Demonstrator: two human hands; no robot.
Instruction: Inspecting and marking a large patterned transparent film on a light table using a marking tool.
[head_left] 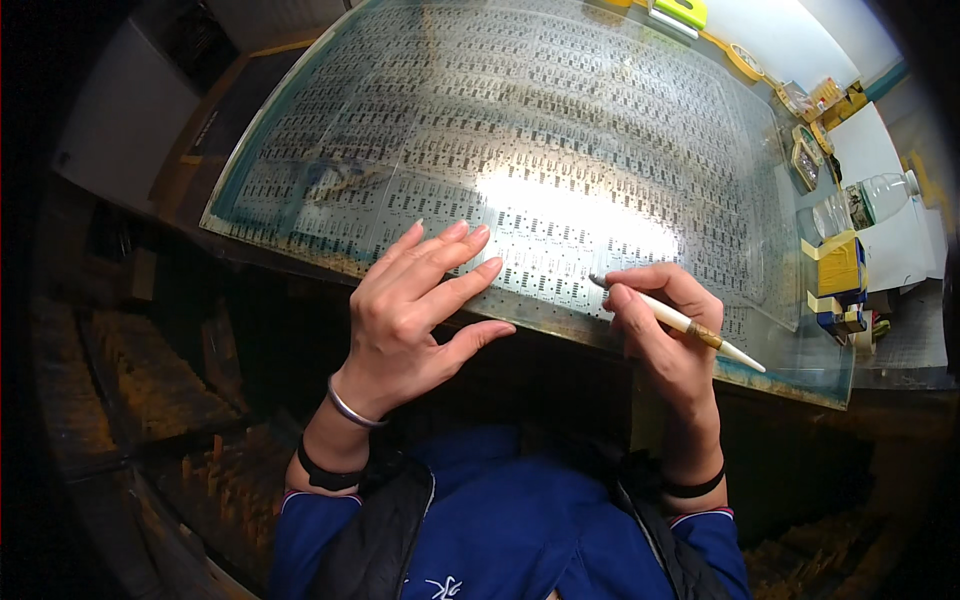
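Note:
A large framed mesh screen or sheet (420, 150) covered in rows of small dark marks lies across the slanted work surface, with a bright patch of light near its middle front. My left hand (410, 300) rests on its near edge, fingers spread and stretched out, holding nothing. In my right hand (670, 330) a slim white brush-like pen (680, 318) with a brownish band is pinched between thumb and fingers. Its dark tip points left and sits at or just over the sheet near the front edge; whether it touches, I cannot tell.
Along the right side are a clear plastic bottle (875, 200), a blue-and-yellow box (840, 270) and a roll of yellow tape (745, 62). A bright green object (682, 12) lies at the far edge. Dark racks (150, 370) stand low on the left.

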